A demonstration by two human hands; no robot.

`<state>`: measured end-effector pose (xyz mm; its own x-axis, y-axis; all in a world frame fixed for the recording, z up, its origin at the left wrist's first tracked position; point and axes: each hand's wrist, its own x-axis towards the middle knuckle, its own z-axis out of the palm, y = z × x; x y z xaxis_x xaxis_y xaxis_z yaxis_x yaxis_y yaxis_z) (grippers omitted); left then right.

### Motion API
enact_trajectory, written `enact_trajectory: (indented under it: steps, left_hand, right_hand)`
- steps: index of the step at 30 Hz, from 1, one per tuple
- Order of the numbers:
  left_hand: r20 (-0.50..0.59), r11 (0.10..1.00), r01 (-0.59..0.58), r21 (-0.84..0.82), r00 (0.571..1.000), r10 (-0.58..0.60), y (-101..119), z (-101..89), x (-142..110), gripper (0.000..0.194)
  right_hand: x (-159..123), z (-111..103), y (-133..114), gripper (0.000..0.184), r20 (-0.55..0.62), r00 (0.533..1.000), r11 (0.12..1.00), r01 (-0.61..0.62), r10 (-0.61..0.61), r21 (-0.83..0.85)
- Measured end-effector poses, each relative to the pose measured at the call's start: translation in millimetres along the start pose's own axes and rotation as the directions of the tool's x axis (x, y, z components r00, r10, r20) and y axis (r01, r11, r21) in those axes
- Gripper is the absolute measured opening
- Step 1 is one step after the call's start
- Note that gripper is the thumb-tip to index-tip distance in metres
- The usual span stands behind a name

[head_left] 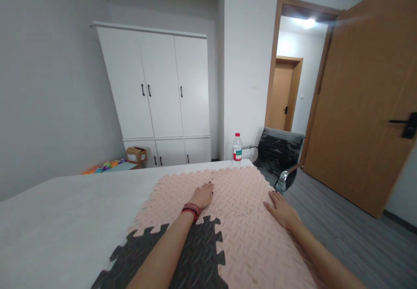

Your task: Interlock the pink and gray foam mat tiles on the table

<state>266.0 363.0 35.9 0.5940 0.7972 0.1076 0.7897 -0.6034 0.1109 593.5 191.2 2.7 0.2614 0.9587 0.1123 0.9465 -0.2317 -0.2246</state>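
Pink interlocking foam mats (237, 219) lie on a white bed surface (71, 210), joined to a dark grey foam mat (195, 258) at the near side. My left hand (203, 194) rests on the pink mats near their middle, fingers partly curled; a red and black band circles its wrist. My right hand (280, 208) lies flat on the pink mats near their right edge, fingers spread. Neither hand holds anything.
A water bottle (237, 148) with a red cap stands at the bed's far corner. A grey chair (280, 158) sits beside the bed. A white wardrobe (159, 93), a cardboard box (137, 154) and an open wooden door (365, 106) are beyond.
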Motion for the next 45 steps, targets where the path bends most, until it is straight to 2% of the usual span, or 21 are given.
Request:
enact_trajectory:
  steps: [4, 10, 14, 20, 23, 27, 32, 38, 45]
  left_hand:
    - [-0.004, 1.0, -0.012, -0.004, 1.0, 0.012, -3.5, 5.3, 0.5, 0.044]
    - [0.066, 1.0, -0.01, 0.026, 0.998, 0.008, -8.3, -16.1, 10.9, 0.039]
    - [0.05, 0.995, 0.025, 0.097, 0.998, -0.03, -0.7, -24.8, 26.2, 0.035]
    - [-0.05, 0.978, 0.065, 0.198, 0.997, -0.056, 15.2, -9.2, 40.2, 0.034]
    - [-0.041, 0.98, 0.094, 0.173, 0.995, -0.089, 5.5, -8.3, 45.4, 0.036]
    - [-0.012, 0.987, 0.136, 0.09, 0.991, -0.136, -18.1, -12.1, 54.6, 0.044]
    - [0.023, 0.976, 0.211, 0.044, 0.977, -0.213, -35.7, -4.5, 75.7, 0.047]
    - [-0.005, 0.974, 0.21, 0.089, 0.977, -0.211, -42.3, 1.6, 94.9, 0.041]
    - [-0.11, 0.963, 0.23, 0.142, 0.97, -0.215, -33.7, 9.3, 103.8, 0.037]
  right_hand:
    - [-0.6, -0.5, -0.8, 0.077, -0.008, 1.0, 1.0, -0.011, 0.011, 0.001]
    - [-1.5, -1.2, -1.0, 0.075, -0.014, 1.0, 1.0, 0.001, -0.001, -0.012]
    - [0.7, -1.4, -1.7, 0.075, -0.007, 1.0, 1.0, -0.019, 0.019, -0.005]
    - [2.7, -0.3, -1.9, 0.076, -0.007, 1.0, 1.0, -0.019, 0.019, 0.0]
    - [1.3, -2.2, -4.2, 0.075, 0.001, 1.0, 1.0, -0.024, 0.024, -0.009]
    - [-0.2, -5.2, -8.2, 0.077, 0.008, 1.0, 1.0, -0.025, 0.025, -0.001]
    - [2.2, -1.2, -7.5, 0.077, -0.023, 1.0, 1.0, -0.015, 0.015, 0.016]
    - [8.2, 5.6, -3.4, 0.077, -0.023, 0.999, 1.0, -0.028, 0.028, -0.001]
    - [9.3, 6.5, -3.6, 0.077, -0.021, 0.999, 0.999, -0.032, 0.032, 0.003]
